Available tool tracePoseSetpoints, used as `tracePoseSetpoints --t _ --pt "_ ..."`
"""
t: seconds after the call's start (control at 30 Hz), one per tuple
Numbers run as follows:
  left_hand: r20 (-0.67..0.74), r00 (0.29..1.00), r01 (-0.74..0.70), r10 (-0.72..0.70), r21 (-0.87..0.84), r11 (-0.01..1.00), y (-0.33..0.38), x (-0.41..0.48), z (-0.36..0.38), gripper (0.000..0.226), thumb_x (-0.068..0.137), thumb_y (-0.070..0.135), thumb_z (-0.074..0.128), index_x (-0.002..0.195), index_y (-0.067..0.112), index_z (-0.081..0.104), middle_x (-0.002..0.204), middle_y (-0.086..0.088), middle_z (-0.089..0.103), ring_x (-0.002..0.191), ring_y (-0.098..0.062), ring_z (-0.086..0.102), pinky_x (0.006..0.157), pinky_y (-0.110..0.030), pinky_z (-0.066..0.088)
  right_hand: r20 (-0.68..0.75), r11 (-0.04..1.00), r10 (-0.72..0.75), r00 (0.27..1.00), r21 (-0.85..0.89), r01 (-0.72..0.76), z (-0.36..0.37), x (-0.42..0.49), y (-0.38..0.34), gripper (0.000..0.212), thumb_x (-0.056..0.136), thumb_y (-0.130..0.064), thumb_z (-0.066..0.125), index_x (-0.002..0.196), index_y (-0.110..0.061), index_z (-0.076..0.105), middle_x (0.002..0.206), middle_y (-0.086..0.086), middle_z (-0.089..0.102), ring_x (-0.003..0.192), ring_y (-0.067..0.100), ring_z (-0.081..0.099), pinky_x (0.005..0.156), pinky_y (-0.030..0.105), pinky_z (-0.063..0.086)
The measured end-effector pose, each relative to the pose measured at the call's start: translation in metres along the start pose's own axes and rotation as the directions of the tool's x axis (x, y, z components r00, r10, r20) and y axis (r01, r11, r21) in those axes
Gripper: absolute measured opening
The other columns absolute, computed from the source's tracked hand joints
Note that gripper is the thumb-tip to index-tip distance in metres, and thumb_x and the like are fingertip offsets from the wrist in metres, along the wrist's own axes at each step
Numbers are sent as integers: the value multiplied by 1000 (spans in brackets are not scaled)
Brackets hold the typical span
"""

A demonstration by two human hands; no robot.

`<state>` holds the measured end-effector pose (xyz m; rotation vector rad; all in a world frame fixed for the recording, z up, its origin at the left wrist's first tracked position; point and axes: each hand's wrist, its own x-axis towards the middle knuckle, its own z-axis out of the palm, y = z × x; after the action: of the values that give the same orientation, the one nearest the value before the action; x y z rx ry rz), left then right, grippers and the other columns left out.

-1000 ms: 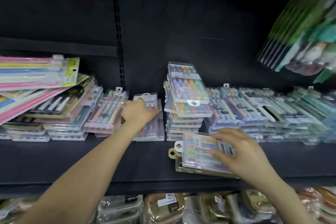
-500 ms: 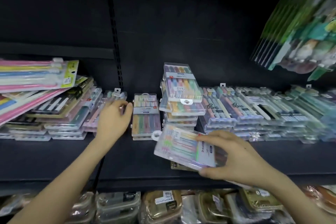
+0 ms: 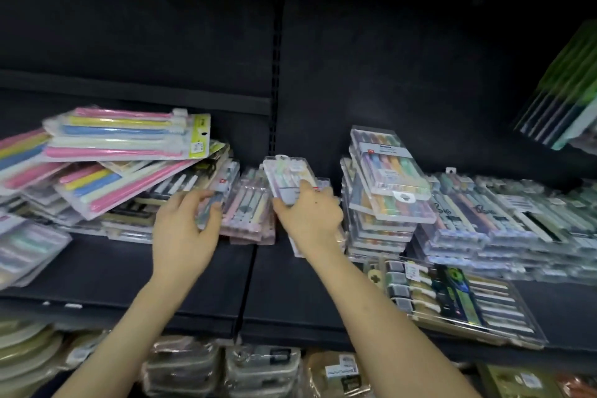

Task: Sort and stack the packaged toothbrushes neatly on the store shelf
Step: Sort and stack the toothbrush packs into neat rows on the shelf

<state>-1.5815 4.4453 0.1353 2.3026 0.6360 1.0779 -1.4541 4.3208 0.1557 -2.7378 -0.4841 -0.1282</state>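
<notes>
My right hand point(image 3: 308, 215) grips a clear pack of pastel toothbrushes point(image 3: 286, 176) by its near end and holds it tilted above the small middle stack, most of which it hides. My left hand point(image 3: 185, 229) pinches the near edge of a pack point(image 3: 209, 208) on the low pinkish stack point(image 3: 247, 213) just left of it. To the right stands a tall stack of colourful packs point(image 3: 386, 184), then wide low piles point(image 3: 504, 220). A large flat pack on brown card point(image 3: 452, 297) lies at the shelf's front right.
A leaning heap of long pink, yellow and blue packs point(image 3: 122, 137) fills the left. One blurred pack point(image 3: 27, 252) lies at the far left. Green packs point(image 3: 565, 100) hang at upper right. Bare black shelf board point(image 3: 193, 284) lies below my hands; wrapped goods point(image 3: 261, 368) fill the shelf underneath.
My right hand lifted the clear pack off the brown-card pack at the shelf front and carried it up and left to the middle stack. My left hand shifted left onto the pinkish stack.
</notes>
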Motion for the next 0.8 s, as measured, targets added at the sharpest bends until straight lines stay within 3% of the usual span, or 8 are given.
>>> tracePoseSetpoints --t 0.17,0.23,0.3,0.37,0.47,0.57,0.7,0.8 --pt "-101 978 -152 181 242 958 -28 31 -21 37 87 29 49 100 1 68 94 -18 61 84 -38 55 76 -43 40 83 955 130 988 -278 -102 19 28 6 57 94 -53 44 128 -9 52 134 21 41 119 38 44 91 46 47" --pt "-123 970 -161 209 314 935 -39 50 -31 38 87 31 48 101 1 69 101 -21 63 90 -41 56 78 -47 42 20 949 59 998 -311 -49 22 30 0 51 97 -47 40 126 -8 56 135 20 44 122 38 43 100 46 40" --pt "-92 976 -146 199 404 903 -50 71 -38 40 86 32 51 107 4 69 113 -23 62 99 -44 57 84 -52 43 -73 980 -108 991 -178 94 22 32 -19 45 99 -43 39 124 -10 58 128 15 53 117 33 48 99 39 39" --pt "10 990 -125 138 503 855 -61 91 -45 49 86 40 47 116 7 67 125 -25 58 113 -47 53 94 -58 38 -111 962 -208 972 155 224 18 37 -48 42 99 -40 43 124 -11 59 114 11 63 105 28 58 83 33 44" --pt "203 979 -109 -6 546 830 -75 113 -54 76 81 61 23 127 15 62 138 -17 52 130 -41 42 108 -57 24 23 826 -255 967 526 205 15 45 -101 42 96 -45 49 114 -10 63 87 8 69 84 24 65 68 34 50" --pt "313 948 -214 57 497 841 -89 121 -59 78 80 65 20 124 18 65 136 -8 56 131 -37 44 106 -53 33 118 839 -276 954 514 179 21 58 -142 49 90 -57 52 95 -10 65 76 2 63 74 22 61 55 29 42" --pt "402 908 -302 120 427 852 -97 124 -70 77 82 71 21 125 25 64 136 1 56 130 -34 45 101 -49 39 207 802 -203 957 596 41 27 73 -162 55 80 -57 66 93 -4 67 75 4 61 68 20 58 56 29 38" --pt "384 906 -349 176 448 823 -107 116 -84 83 82 79 16 124 25 65 137 -6 55 130 -33 47 101 -50 37 223 800 -133 966 600 -28 29 77 -160 50 74 -61 69 69 -12 62 60 -1 50 59 19 52 53 27 32"
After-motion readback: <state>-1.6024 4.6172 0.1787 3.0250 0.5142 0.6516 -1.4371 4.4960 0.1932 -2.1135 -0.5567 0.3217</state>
